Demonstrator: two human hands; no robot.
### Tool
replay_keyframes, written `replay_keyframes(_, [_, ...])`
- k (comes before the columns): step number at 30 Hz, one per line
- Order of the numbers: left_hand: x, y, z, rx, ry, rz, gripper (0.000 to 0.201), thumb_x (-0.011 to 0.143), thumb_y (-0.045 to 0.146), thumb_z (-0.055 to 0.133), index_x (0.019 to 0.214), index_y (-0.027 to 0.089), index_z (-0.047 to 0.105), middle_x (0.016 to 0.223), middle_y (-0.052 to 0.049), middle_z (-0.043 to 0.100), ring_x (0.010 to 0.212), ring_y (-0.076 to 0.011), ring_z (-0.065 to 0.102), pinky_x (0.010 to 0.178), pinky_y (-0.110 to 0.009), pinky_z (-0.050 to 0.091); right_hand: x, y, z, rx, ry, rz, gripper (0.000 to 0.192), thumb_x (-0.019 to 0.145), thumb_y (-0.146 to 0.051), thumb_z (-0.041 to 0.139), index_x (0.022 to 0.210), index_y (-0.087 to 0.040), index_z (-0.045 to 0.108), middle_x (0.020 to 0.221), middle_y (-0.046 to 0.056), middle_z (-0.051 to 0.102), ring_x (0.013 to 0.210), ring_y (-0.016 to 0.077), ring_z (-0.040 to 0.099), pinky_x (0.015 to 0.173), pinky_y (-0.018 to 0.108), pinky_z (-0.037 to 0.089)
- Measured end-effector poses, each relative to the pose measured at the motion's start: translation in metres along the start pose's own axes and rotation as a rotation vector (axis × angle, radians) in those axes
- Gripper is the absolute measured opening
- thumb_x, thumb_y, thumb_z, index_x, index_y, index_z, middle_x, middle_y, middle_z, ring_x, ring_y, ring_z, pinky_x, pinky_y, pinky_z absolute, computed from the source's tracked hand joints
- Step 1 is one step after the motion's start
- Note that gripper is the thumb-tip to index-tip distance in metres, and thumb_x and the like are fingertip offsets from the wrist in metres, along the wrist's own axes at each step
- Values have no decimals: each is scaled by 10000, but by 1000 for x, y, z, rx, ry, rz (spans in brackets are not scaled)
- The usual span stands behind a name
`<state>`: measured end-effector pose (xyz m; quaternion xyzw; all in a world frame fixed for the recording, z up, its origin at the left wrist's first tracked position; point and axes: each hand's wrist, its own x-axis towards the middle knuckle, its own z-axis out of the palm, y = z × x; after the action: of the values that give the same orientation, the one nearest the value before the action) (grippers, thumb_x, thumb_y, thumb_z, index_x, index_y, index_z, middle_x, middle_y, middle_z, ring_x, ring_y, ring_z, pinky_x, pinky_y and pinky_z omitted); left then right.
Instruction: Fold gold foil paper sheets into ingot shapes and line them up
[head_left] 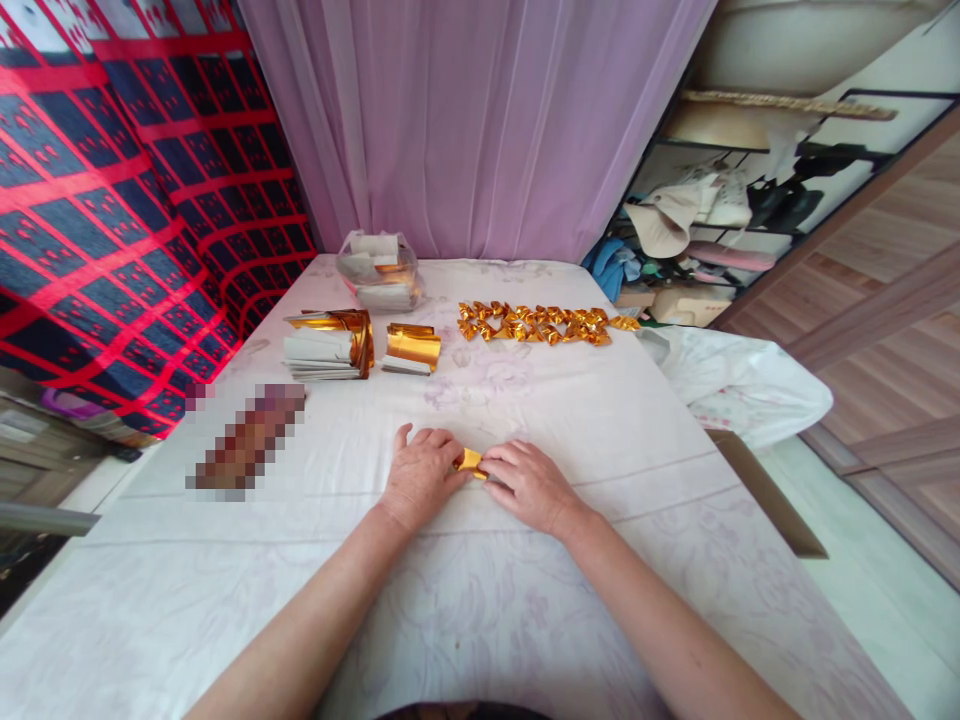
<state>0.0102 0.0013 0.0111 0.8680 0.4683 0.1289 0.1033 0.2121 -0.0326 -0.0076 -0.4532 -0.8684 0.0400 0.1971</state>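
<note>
Both hands' grip pinched on gold foil piece [469, 460] atop white-clothed desk [570, 420]; left hand [421, 478]; right hand [529, 484]; lilac curtain [480, 120] behind; red-checked cloth [112, 200] leftward.

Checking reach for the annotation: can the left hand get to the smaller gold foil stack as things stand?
Probably yes. The left hand rests on a gold piece with the right hand; bare tablecloth lies between it and the smaller foil stack, nothing blocking. It would have to let go first.

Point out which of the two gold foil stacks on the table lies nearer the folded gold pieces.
The smaller stack, right of the bigger stack, lies nearer the row of folded gold pieces.
</note>
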Motion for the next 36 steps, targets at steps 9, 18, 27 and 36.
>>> replay_keyframes(9, [-3, -1, 0, -15, 10, 3, 125, 913, 337, 583, 894, 237, 657, 1045, -28, 687, 1014, -235, 592, 1066, -558, 228, 2, 0, 5, -83, 84, -57, 124, 927, -202, 569, 966, -209, 686, 935, 27, 677, 842, 162, 578, 763, 301, 437])
replay_keyframes(18, [-11, -5, 10, -140, 74, -57, 73, 871, 231, 601, 867, 256, 669, 1115, -14, 703, 1064, -218, 595, 1063, -515, 252, 2, -7, 10, -84, 77, -16, 157, 948, -255, 552, 850, -210, 666, 827, 19, 661, 787, 160, 566, 724, 309, 400])
replay_keyframes(27, [-12, -6, 14, -186, 101, -69, 46, 847, 235, 627, 845, 251, 669, 1105, -16, 702, 1073, -219, 588, 1063, -498, 265, -2, -4, 6, -42, 76, 17, 118, 923, -208, 569, 886, -222, 679, 863, 21, 661, 817, 167, 568, 747, 315, 410])
replay_keyframes(36, [-12, -6, 12, -186, 87, -67, 61, 849, 237, 618, 866, 253, 674, 1105, -24, 700, 1075, -226, 584, 1071, -501, 268, 1, -10, 14, -48, 134, 136, 159, 929, -201, 532, 812, -211, 639, 813, 27, 640, 787, 170, 563, 744, 311, 416])
